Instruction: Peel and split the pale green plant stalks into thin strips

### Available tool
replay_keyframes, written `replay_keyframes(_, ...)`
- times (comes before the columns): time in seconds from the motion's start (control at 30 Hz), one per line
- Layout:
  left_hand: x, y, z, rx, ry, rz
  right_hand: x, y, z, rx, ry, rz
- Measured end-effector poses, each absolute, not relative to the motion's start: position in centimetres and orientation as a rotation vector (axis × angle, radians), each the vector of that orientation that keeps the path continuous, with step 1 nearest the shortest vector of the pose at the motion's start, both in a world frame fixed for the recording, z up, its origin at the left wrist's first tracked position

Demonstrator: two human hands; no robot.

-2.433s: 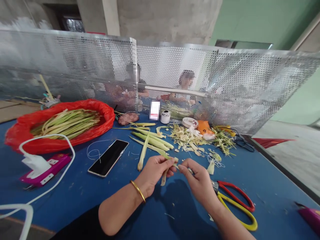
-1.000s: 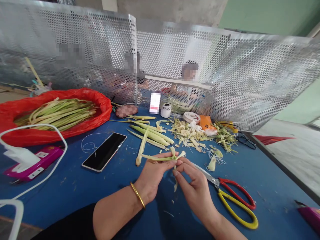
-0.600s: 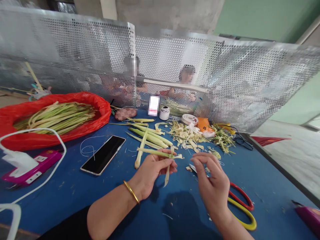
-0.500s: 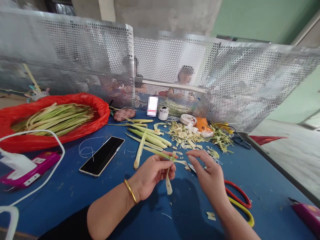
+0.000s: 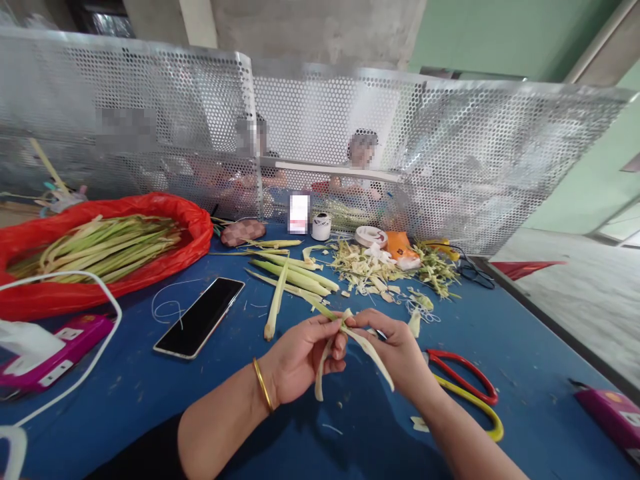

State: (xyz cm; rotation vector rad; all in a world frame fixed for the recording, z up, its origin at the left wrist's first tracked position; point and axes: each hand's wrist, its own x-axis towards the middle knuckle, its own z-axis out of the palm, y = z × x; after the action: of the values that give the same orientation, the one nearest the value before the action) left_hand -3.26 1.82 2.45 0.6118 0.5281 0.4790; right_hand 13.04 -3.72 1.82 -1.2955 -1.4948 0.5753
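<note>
Between thumb and fingers, my left hand (image 5: 305, 357), with a gold bangle on the wrist, pinches a bundle of pale green leaf strips (image 5: 374, 357). One strip hangs below the left fingers and another slants down to the right, in front of my right hand (image 5: 400, 347). The right fingertips are closed on the strips at their crossing, touching the left fingertips. Under the right forearm lie scissors (image 5: 487, 395) with one red and one yellow handle; their blades are mostly hidden. Thick green leaf stalks (image 5: 295, 273) rest just beyond the hands.
A red plastic bag (image 5: 193, 210) full of long leaves stands at left, near a phone (image 5: 200, 319) and a purple power strip (image 5: 63, 350). Leaf scraps (image 5: 360, 267), a tape roll (image 5: 371, 237) and an orange packet (image 5: 400, 248) lie behind. A perforated metal screen (image 5: 320, 113) separates seated people.
My right hand has moved left to the strips and now pinches them at the left fingertips. A strip has swung down to the right. The view has shifted slightly.
</note>
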Motion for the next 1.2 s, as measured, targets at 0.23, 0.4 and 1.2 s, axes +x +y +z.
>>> replay_keyframes(0.23,-3.4,1.9,2.7,0.64,0.586,0.451,13.1,-3.9,1.8,-1.295,-1.703,0.233)
replay_keyframes(0.4,-3.2,1.8,2.4,0.604,0.511,0.489,13.0,-4.1,1.9,-1.333,-1.681,0.227)
replay_keyframes(1.2,-2.8,1.7,2.2,0.822,0.622,0.613,12.7,-3.2,0.8,-1.231,-1.12,0.94)
